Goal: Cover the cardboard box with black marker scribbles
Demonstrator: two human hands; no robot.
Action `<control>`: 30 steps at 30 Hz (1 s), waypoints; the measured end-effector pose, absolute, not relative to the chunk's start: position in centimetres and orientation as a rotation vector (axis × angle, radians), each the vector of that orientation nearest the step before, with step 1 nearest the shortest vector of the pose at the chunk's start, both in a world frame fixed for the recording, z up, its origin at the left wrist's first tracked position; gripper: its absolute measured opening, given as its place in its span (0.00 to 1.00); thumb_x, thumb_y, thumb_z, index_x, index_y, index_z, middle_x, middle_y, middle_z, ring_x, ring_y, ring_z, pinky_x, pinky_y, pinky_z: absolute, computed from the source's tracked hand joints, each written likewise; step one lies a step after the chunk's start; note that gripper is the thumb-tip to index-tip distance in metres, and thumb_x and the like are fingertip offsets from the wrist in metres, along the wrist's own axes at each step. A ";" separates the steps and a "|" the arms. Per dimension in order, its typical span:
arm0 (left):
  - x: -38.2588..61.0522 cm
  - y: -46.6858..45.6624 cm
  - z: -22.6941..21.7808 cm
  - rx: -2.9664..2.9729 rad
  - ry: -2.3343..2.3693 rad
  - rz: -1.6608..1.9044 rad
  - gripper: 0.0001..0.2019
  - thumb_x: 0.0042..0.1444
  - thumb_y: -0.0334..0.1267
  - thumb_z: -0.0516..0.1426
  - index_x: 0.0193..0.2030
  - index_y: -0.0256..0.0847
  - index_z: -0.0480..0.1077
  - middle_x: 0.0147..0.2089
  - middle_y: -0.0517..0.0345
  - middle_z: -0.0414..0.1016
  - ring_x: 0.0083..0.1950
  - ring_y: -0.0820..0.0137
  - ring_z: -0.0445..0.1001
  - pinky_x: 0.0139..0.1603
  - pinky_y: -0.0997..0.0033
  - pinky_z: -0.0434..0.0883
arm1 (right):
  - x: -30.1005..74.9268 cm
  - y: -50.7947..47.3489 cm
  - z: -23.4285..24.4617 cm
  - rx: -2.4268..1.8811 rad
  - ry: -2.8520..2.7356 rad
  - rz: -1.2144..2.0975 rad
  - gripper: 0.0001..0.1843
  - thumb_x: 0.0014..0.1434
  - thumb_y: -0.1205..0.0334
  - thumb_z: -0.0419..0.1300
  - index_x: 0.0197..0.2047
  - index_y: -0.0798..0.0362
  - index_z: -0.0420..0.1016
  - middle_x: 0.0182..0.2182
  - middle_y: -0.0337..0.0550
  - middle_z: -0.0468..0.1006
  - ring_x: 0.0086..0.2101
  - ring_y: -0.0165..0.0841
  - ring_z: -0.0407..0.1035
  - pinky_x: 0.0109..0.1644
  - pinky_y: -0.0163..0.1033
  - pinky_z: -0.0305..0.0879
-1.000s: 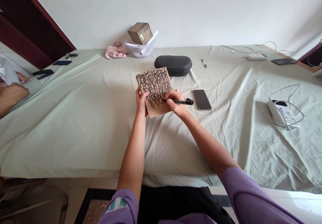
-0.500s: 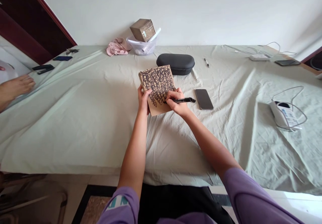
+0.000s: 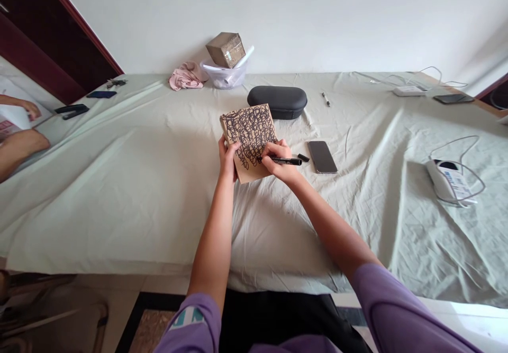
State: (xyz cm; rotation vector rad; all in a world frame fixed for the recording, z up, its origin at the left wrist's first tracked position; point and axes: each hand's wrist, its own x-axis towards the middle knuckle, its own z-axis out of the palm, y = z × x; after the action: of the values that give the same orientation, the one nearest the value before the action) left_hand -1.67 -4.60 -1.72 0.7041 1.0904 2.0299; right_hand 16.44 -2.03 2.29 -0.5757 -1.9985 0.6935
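Note:
A brown cardboard box, flat-topped and covered in black looping scribbles on its upper part, is tilted in front of me. My left hand grips its left edge, thumb on top. My right hand is closed around a black marker, whose tip end is hidden by my fingers at the scribbles' lower edge. The lowest strip of the box's face is bare brown. Just right of the marker's back end lies a black pen cap on the cloth.
A smartphone lies to the right, and a black hard case behind the box. Further off are a plastic bowl, a pink cloth, a small pen and a cabled white device. Another person's arm shows far left.
The marker's back end has swung slightly down and left, and the cap beside it now shows clearly. At far left, the other person's hand has moved back.

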 end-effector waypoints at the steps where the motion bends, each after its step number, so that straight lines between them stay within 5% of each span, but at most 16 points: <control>1: -1.8 -4.5 -1.9 0.712 1.104 2.030 0.35 0.46 0.46 0.70 0.62 0.47 0.69 0.57 0.49 0.81 0.55 0.54 0.83 0.56 0.53 0.82 | 16.5 -2.1 2.5 -0.579 -1.974 0.767 0.11 0.55 0.58 0.61 0.25 0.47 0.63 0.23 0.35 0.74 0.26 0.33 0.63 0.53 0.53 0.63; 7: -3.0 -4.3 -3.4 0.944 1.141 2.120 0.48 0.45 0.54 0.73 0.73 0.49 0.63 0.67 0.45 0.75 0.68 0.51 0.78 0.68 0.52 0.76 | 18.5 -1.1 4.4 -0.578 -1.642 1.081 0.17 0.62 0.41 0.69 0.39 0.45 0.77 0.31 0.40 0.83 0.31 0.36 0.76 0.40 0.45 0.73; 12: -3.9 -4.2 -4.6 1.222 1.088 2.167 0.66 0.41 0.64 0.76 0.82 0.51 0.48 0.73 0.41 0.67 0.76 0.46 0.70 0.75 0.50 0.69 | 21.3 1.6 4.9 -0.680 -1.481 1.055 0.23 0.61 0.36 0.72 0.44 0.47 0.82 0.30 0.41 0.85 0.21 0.28 0.66 0.27 0.39 0.67; 15: -4.0 -3.8 -5.6 1.225 1.164 2.105 0.73 0.43 0.69 0.74 0.85 0.54 0.35 0.73 0.40 0.66 0.76 0.46 0.70 0.74 0.48 0.70 | 22.0 2.7 4.3 -0.731 -1.468 1.078 0.23 0.59 0.38 0.74 0.44 0.49 0.85 0.31 0.43 0.85 0.27 0.33 0.76 0.33 0.41 0.76; 19: -3.8 -3.5 -6.9 1.254 1.257 1.829 0.79 0.34 0.72 0.77 0.85 0.57 0.34 0.73 0.38 0.65 0.74 0.41 0.71 0.71 0.41 0.72 | 21.8 3.4 3.2 -0.728 -1.504 1.166 0.26 0.48 0.45 0.81 0.46 0.48 0.83 0.40 0.43 0.86 0.41 0.38 0.83 0.51 0.46 0.83; 25: -3.2 -3.5 -7.5 1.476 1.245 1.596 0.72 0.42 0.63 0.79 0.85 0.57 0.40 0.86 0.38 0.48 0.84 0.43 0.59 0.80 0.44 0.65 | 23.2 3.7 3.4 -0.745 -1.575 1.236 0.30 0.48 0.48 0.80 0.52 0.45 0.81 0.51 0.45 0.86 0.48 0.41 0.82 0.53 0.47 0.83; 30: -2.6 -2.6 -8.3 1.506 1.328 1.581 0.62 0.51 0.64 0.74 0.85 0.50 0.48 0.84 0.38 0.57 0.86 0.43 0.57 0.85 0.41 0.58 | 25.8 5.1 3.1 -0.845 -1.530 1.222 0.26 0.56 0.54 0.68 0.59 0.43 0.76 0.56 0.48 0.86 0.48 0.42 0.84 0.49 0.46 0.80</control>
State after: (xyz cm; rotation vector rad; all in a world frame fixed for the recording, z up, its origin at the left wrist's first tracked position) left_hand -2.62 -2.60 -8.30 1.5064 1.3278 1.5809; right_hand 25.83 5.10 3.10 -0.8446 -1.5297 1.2222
